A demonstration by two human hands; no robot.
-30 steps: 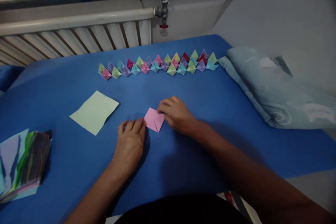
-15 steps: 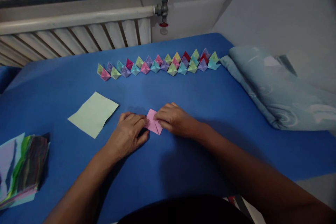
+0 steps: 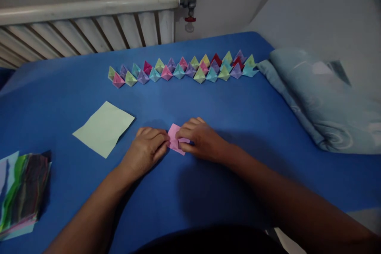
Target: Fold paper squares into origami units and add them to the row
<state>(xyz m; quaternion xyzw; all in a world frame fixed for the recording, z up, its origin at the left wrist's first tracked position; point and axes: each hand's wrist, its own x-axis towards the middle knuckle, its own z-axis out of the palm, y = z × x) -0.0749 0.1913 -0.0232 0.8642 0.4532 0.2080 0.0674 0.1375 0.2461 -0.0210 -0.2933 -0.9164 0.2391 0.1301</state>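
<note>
Where pink paper (image 3: 174,141) lies between them mid-frame, the left hand (image 3: 148,146) pinches one edge, the right hand (image 3: 201,139) the other.

One pink paper (image 3: 173,130) lay between two hands: one left hand (image 3: 147,145) and one right hand (image 3: 201,139). Left of the pink paper were one pale green sheet (image 3: 104,129) and, farther left, one stack of coloured papers (image 3: 26,190), its sheets uncountable. Beyond the pink paper stood more than two dozen folded paper shapes (image 3: 179,72), one yellow and two dark red among them; overlap prevented an exact count. Farther beyond were one radiator (image 3: 89,9) and one red valve handle (image 3: 190,19); to the right, one folded cloth (image 3: 309,99).
</note>
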